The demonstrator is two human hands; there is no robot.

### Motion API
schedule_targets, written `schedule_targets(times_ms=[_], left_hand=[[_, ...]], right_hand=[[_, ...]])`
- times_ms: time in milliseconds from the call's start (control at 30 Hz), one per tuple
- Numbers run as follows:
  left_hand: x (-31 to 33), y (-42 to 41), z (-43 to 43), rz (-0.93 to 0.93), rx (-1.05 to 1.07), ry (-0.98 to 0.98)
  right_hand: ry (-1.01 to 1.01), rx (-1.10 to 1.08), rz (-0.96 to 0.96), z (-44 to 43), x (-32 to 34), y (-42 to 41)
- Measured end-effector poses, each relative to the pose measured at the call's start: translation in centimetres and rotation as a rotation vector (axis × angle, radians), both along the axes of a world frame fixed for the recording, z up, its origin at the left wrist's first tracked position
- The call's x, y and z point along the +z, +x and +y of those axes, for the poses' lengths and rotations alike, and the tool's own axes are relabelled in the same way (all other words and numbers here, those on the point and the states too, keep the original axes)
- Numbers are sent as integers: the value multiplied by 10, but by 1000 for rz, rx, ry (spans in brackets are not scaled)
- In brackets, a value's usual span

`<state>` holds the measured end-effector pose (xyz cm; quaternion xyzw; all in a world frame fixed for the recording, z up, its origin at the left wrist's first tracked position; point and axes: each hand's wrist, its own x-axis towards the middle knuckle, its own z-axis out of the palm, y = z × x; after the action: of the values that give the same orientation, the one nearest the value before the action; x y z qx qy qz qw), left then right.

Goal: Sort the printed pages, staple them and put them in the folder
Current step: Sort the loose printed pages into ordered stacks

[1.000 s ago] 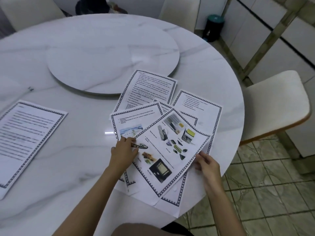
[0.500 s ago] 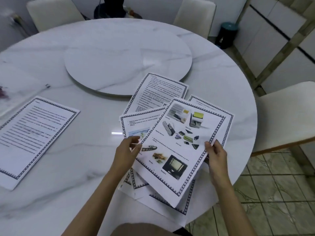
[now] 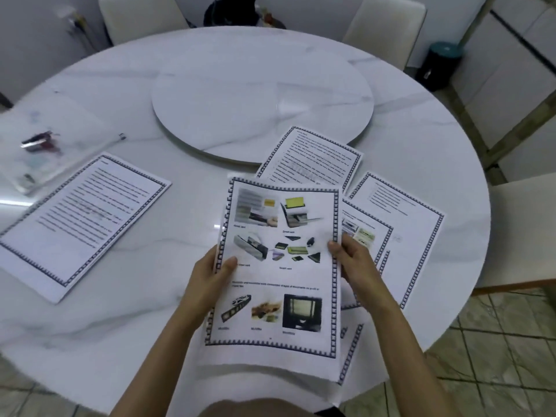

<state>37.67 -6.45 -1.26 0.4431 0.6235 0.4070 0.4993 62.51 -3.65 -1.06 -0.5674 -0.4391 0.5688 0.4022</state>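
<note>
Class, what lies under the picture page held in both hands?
More bordered pages fan out from under the picture page, towards the right; their covered parts and their number cannot be seen.

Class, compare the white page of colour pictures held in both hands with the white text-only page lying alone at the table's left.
The white picture page shows colour photos; the white text page shows only printed lines. The left hand and right hand grip the picture page; the text page lies flat on the white marble table, untouched. Both have dark patterned borders.
</note>
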Motion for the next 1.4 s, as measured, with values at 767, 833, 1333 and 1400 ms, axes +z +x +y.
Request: schedule_targets(times_ms=[767, 833, 1333, 1400], left_hand=[[-32, -121, -38, 154, 392, -140], [-32, -121, -38, 153, 380, -141], [-26, -134, -28, 120, 257, -191], [-26, -137, -26, 114, 238, -198]], right_hand=[[-67, -53, -1257, 17, -40, -11], [-92, -62, -1219, 19, -39, -14], [-331, -209, -1036, 33, -33, -23], [-347, -237, -1055, 32, -31, -27]])
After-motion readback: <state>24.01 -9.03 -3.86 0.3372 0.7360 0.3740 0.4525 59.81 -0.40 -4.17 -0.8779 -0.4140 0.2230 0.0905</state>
